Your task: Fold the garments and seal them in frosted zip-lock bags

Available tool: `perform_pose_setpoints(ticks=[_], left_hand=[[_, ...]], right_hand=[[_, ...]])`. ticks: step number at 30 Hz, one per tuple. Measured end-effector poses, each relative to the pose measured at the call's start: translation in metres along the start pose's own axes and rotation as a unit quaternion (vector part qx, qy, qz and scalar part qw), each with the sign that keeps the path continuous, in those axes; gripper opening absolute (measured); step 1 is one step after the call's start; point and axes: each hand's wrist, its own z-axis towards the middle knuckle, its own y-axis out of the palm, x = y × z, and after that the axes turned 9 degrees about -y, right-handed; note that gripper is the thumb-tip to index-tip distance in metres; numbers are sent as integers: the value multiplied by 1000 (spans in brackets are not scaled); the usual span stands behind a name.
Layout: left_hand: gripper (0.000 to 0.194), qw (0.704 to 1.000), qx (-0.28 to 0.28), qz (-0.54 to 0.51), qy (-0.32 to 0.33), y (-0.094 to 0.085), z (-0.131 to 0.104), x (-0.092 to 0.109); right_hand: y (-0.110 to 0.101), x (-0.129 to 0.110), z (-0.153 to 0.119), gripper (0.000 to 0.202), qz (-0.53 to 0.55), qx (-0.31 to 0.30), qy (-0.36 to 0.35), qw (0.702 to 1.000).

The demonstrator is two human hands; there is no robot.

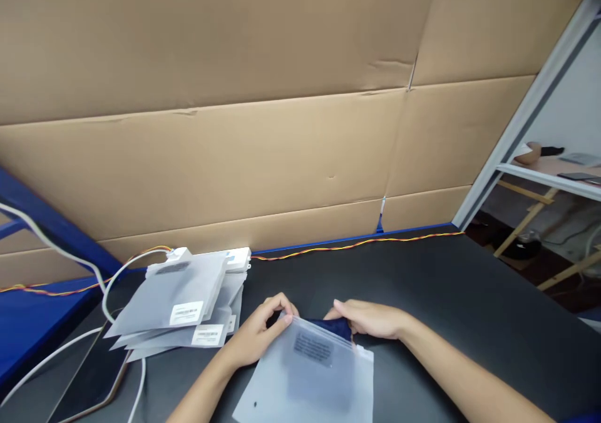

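Note:
A frosted zip bag (300,385) with a dark printed text block lies in front of me on the black table. My left hand (258,332) pinches the upper left corner of its zip edge between thumb and fingers. A navy cloth (334,328) sticks out of the bag's top opening, and its lower part shows faintly through the frosted plastic. My right hand (369,318) grips the cloth at the right of the opening, thumb uppermost. Its other fingers are partly hidden. The white zip slider (362,350) sits near the bag's right corner.
Left of my hands lies a stack of frosted bags (173,298) with barcode labels, against a white power strip (241,258). A phone (89,373) and white cables (106,285) lie farther left. A cardboard wall (282,160) and a yellow-red wire (328,246) line the back edge.

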Motion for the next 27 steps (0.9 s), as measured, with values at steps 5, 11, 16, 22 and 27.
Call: perform_pose_setpoints(ticks=[5,11,16,22,27], left_hand=[[22,999,39,11,-12,-3,1,-1],[22,998,63,14,-10,3,4,-2],[24,996,91,-1,-24,11,6,-5],[28,999,35,3,-35,-6,2,1],[54,993,-84,77,12,-23,-6,12]], right_hand=[[-6,11,3,47,31,113,-63,991],[-10,13,3,67,13,43,-36,998],[0,2,0,74,-62,-6,-14,998],[-7,6,1,50,-140,50,-59,987],[-25,11,-5,34,-226,110,-50,967]])
